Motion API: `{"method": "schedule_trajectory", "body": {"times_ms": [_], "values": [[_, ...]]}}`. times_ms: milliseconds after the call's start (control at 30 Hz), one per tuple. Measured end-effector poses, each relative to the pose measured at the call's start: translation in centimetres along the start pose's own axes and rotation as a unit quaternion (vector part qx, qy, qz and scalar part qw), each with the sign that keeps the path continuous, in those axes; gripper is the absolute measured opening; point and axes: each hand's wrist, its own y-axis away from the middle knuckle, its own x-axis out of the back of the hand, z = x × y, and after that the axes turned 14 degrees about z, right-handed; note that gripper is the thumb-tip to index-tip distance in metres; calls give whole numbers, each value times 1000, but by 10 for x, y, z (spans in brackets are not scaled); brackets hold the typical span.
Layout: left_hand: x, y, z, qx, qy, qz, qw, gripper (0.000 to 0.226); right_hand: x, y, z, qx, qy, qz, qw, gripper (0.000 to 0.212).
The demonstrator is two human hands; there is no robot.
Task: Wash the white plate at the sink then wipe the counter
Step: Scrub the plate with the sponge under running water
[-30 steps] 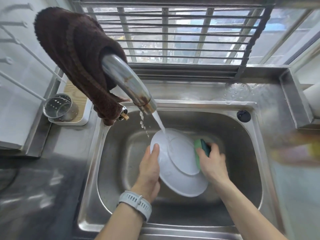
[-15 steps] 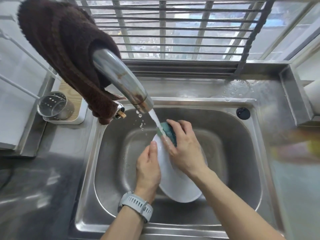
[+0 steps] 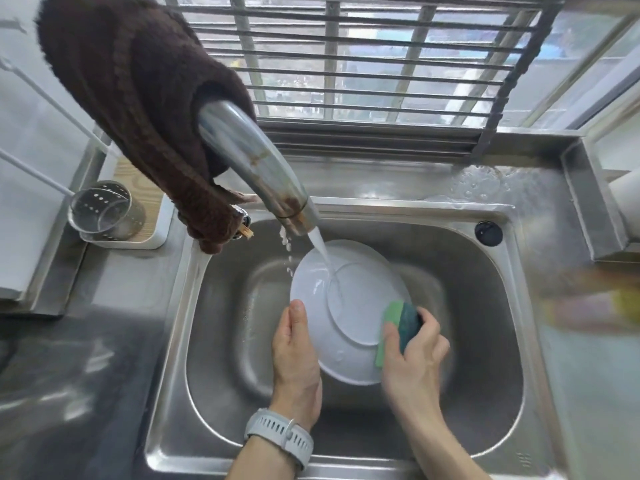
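The sink [image 3: 221,344] is a brushed stainless-steel basin with rounded corners, set flush in a steel counter [image 3: 114,299]. A curved metal faucet [image 3: 252,161], spotted with brown near its nozzle, runs a thin stream of water [image 3: 325,261] onto the white plate [image 3: 349,296]. The plate is round, smooth and glossy, with a raised circular foot ring facing up; it is held tilted inside the basin, under the nozzle. A coarse, ribbed brown cloth [image 3: 131,91] hangs draped over the faucet neck. A perforated steel cup [image 3: 104,209] stands on a white-rimmed tray [image 3: 156,233] at the counter's left. A dark round plug [image 3: 488,233] sits on the sink's right rim.

The left hand [image 3: 294,358], with a pale grey watch [image 3: 278,436] on its wrist, lies along the plate's left edge, thumb extended up the rim and the fingers hidden behind the plate, holding it. The right hand [image 3: 412,355] curls its fingers round a two-layer sponge [image 3: 398,323], light green foam backed with dark teal scouring pad, and presses the green face against the plate's lower right rim. The right hand is slightly motion-blurred.
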Motion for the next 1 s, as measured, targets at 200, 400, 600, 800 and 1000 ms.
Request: {"method": "schedule_trajectory", "body": {"times_ms": [200,400,600,800,1000], "values": [[-6,8,4,39,-6,-35,999,32,-27,-32,-60,137,-21,-29,990,53],[-11,2,29,179,74,1,981,52,-10,14,-60,343,-6,-106,933,55],[-7,1,36,202,60,65,975,51,42,28,-6,378,58,-137,914,71],[2,6,25,79,43,89,992,32,31,-32,-9,212,5,-29,977,49],[11,10,27,-133,-118,21,984,27,-22,-63,-66,75,8,-78,994,50]]}}
